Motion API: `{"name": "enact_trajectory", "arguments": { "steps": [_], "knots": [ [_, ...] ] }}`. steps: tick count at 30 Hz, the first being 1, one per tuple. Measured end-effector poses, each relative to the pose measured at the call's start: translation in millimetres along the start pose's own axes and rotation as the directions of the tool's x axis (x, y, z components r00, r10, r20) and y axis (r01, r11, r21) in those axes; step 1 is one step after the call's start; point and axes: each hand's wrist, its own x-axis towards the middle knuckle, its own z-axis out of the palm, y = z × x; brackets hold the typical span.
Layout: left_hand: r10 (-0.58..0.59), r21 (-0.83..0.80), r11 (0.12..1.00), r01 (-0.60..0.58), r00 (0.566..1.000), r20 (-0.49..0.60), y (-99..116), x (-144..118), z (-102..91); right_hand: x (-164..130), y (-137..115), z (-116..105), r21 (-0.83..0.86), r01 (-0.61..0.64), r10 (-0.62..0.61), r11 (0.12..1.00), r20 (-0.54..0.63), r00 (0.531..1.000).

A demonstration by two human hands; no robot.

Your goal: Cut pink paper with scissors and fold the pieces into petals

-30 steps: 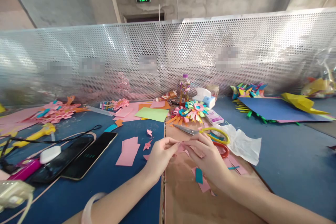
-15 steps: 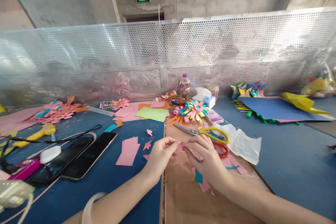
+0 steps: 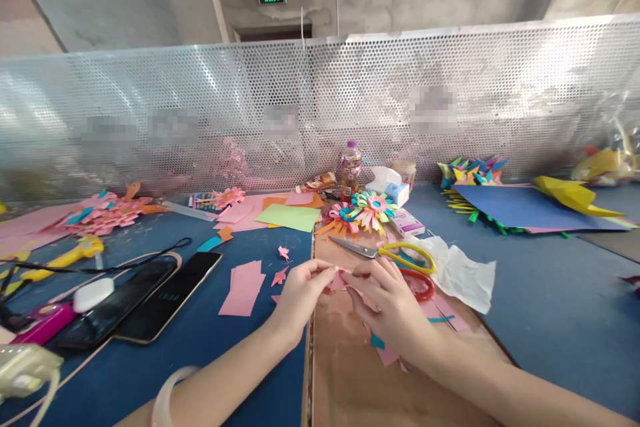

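My left hand [image 3: 300,293] and my right hand [image 3: 387,303] meet above the brown board [image 3: 345,373]. Both pinch one small pink paper piece [image 3: 339,278] between fingertips, held just off the surface. Its shape is mostly hidden by my fingers. Yellow-handled scissors [image 3: 390,251] lie just beyond my right hand, and a red-handled pair [image 3: 423,283] sits partly behind it. Pink paper strips [image 3: 244,288] lie on the blue tabletop left of my left hand.
Two dark phones [image 3: 150,297] and cables lie at the left. Finished paper flowers [image 3: 367,208], a bottle [image 3: 351,170], a tissue box [image 3: 387,187] and coloured sheets [image 3: 290,217] sit farther back. Crumpled white paper [image 3: 460,270] lies right. A perforated metal screen [image 3: 320,107] backs the table.
Both hands have shifted slightly to the left while still working the pink piece; the fingers have moved only a little.
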Motion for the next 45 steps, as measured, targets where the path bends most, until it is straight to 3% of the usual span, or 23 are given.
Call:
{"name": "enact_trajectory", "arguments": {
  "steps": [28, 31, 34, 37, 40, 43, 45],
  "knots": [
    [-0.05, 0.074, 0.996, 0.056, 0.996, -0.072, 3, 2, 0.4, 2, -6, -5, -0.055, 0.049, -0.043, 0.997, 0.094, 0.995],
    [-0.037, 0.093, 0.995, 0.043, 0.997, -0.065, 2, 3, -0.4, 1, -7, -6, -0.002, 0.023, -0.023, 1.0, 0.094, 0.995],
    [-0.015, 0.108, 0.994, 0.021, 0.999, -0.05, -1, 4, -2.1, 2, -7, -7, 0.134, -0.107, 0.098, 0.985, 0.074, 0.992],
    [-0.004, 0.11, 0.994, 0.007, 1.0, -0.025, -4, 4, -3.1, 5, -7, -7, 0.28, -0.363, 0.353, 0.889, 0.087, 0.932],
    [0.023, 0.137, 0.99, -0.022, 1.0, -0.007, -4, 4, -3.3, 8, -6, -6, 0.384, -0.588, 0.54, 0.712, 0.235, 0.808],
    [0.053, 0.172, 0.984, -0.051, 0.999, -0.01, -3, 2, -3.2, 12, -4, -6, 0.451, -0.707, 0.566, 0.545, 0.425, 0.707],
    [0.052, 0.179, 0.983, -0.049, 0.999, -0.01, -2, 1, -3.0, 14, -4, -6, 0.485, -0.734, 0.55, 0.475, 0.488, 0.678]
  ]
}}
